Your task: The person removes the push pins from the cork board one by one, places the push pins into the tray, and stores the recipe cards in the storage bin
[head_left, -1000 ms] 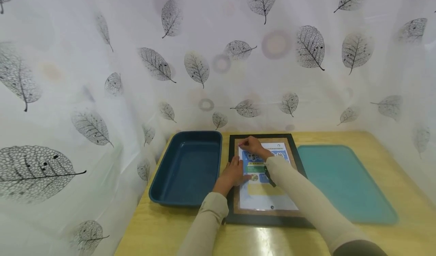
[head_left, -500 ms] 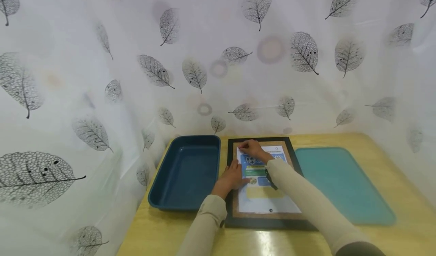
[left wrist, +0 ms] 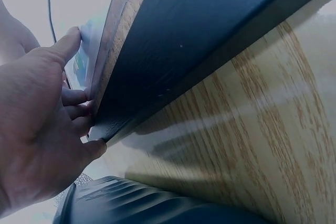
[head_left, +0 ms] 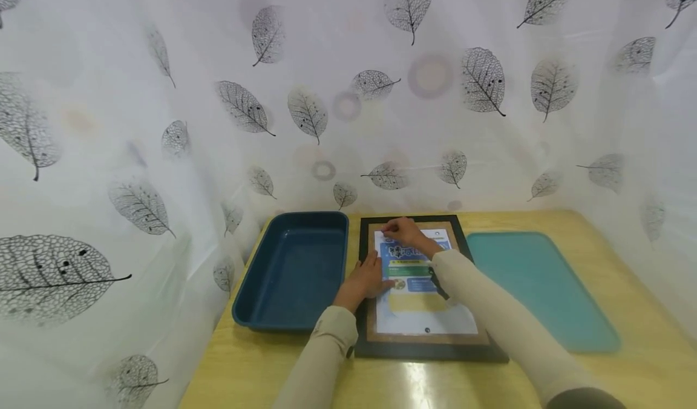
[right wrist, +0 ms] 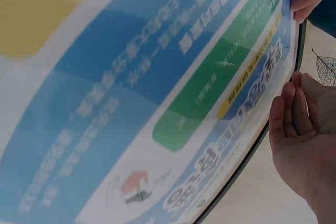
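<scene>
A printed poster (head_left: pixel 403 324) lies on a cork board (head_left: pixel 435 339) with a black frame (head_left: pixel 425 351). My right hand (head_left: pixel 405 232) is at the poster's top left corner, its thumb and fingertips pinching a small purplish push pin (head_left: pixel 383 232), mostly hidden by the fingers. In the right wrist view the pin is hidden behind that hand (right wrist: pixel 302 135). My left hand (head_left: pixel 366 279) rests with extended fingers across the board's left edge, the thumb on the poster. Seen from the left wrist, the fingers (left wrist: pixel 73 98) touch the poster's edge and the frame.
A deep dark blue tray (head_left: pixel 294 276) stands close to the board's left side. To the right lies a flat teal tray (head_left: pixel 544 288). Small round pins sit at the poster's top right (head_left: pixel 437 233) and bottom (head_left: pixel 427 330). A leaf-patterned curtain (head_left: pixel 348 124) surrounds the wooden table (head_left: pixel 381 385).
The head view has shifted slightly. My right hand stays at the poster's top left corner, still pinching the push pin, and my left hand keeps its place on the board's left edge.
</scene>
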### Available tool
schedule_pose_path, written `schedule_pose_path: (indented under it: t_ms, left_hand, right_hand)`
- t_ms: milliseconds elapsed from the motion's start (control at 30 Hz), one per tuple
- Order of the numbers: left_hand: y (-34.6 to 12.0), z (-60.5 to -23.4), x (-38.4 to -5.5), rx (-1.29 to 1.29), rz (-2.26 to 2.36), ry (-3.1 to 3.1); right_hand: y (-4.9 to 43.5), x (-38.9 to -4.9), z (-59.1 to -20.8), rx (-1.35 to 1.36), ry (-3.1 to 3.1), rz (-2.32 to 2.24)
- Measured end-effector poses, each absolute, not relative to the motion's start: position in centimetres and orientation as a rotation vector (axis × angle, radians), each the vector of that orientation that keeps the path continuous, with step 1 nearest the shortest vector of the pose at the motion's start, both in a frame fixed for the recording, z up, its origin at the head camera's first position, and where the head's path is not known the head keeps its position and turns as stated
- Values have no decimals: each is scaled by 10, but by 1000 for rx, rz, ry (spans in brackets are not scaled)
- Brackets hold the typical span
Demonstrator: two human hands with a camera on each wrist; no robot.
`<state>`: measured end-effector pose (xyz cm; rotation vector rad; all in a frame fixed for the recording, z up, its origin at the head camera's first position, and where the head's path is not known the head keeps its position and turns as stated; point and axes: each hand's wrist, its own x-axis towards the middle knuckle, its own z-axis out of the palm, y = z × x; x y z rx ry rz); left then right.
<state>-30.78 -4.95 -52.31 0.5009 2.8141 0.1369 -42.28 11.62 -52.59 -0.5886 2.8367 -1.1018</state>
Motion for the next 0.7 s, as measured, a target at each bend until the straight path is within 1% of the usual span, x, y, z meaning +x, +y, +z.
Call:
schedule_pose_path:
  t_ms: [367, 500, 700]
  left_hand:
    - [-52, -521, -305, 509, 126, 2820]
    - [-54, -524, -305, 494, 160, 2824]
    - [-53, -527, -308, 507, 167, 2826]
  right_hand:
    - [132, -416, -513, -607, 2816, -1172]
    - [137, -413, -506, -633, 2833, -1159]
    - [152, -412, -499, -599, 2858, -1111]
